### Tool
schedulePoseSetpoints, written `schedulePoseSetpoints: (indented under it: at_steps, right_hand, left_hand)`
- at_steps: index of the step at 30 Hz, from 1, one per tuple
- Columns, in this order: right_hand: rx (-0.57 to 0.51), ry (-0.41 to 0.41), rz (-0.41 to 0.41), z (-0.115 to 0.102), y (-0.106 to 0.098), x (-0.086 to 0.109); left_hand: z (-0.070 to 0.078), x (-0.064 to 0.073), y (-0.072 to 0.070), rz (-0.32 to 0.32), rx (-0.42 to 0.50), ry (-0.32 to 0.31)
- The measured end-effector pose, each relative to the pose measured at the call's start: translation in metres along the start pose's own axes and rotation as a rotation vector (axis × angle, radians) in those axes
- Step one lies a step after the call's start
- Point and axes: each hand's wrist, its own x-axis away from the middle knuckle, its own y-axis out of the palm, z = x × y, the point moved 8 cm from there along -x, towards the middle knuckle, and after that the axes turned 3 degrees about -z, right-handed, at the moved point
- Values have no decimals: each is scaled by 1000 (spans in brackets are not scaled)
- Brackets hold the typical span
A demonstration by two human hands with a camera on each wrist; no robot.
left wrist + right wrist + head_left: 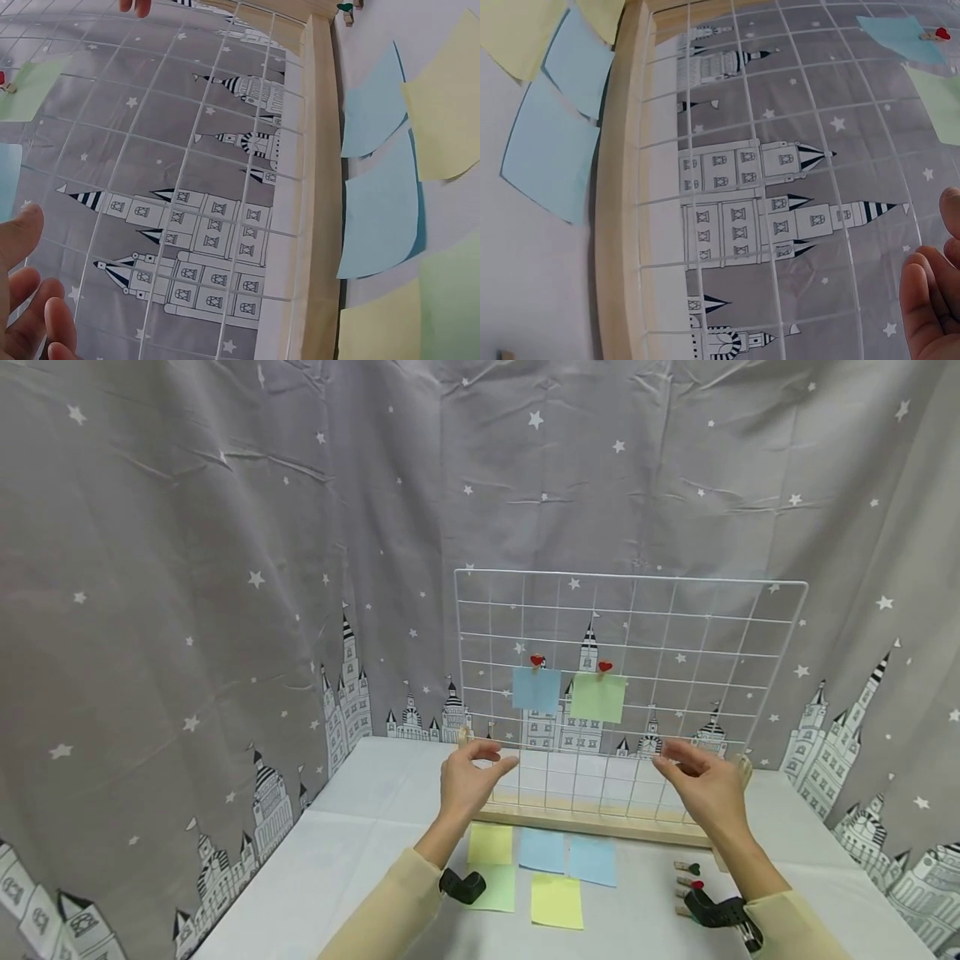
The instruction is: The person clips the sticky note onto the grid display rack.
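Note:
My left hand (468, 777) is raised before the lower left of a white wire grid (630, 577), holding nothing. Its fingers bend loosely, thumb apart from the fingertips. On the grid's lower right side hovers my right hand (701, 781), likewise empty, fingers loosely bent. Between and above the hands, a blue sticky note (536, 692) and a green sticky note (597, 700) hang side by side on the grid. Each is held by a small clothespin with a red heart, one on the blue (537, 660) and one on the green (605, 667).
The grid stands in a wooden base (592, 823). On the white table before it lie yellow (557, 900), blue (592, 860) and green (492, 897) notes. Several small heart clothespins (684, 867) lie near the right wrist. A grey curtain (225, 568) hangs behind.

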Motion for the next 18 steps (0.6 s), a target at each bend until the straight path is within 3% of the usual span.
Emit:
schedulePoseSetpoints:
  at_steps: [18]
  right_hand:
    - [-31, 138, -38, 25, 4, 18]
  left_hand:
    - [-20, 13, -2, -26, -22, -26]
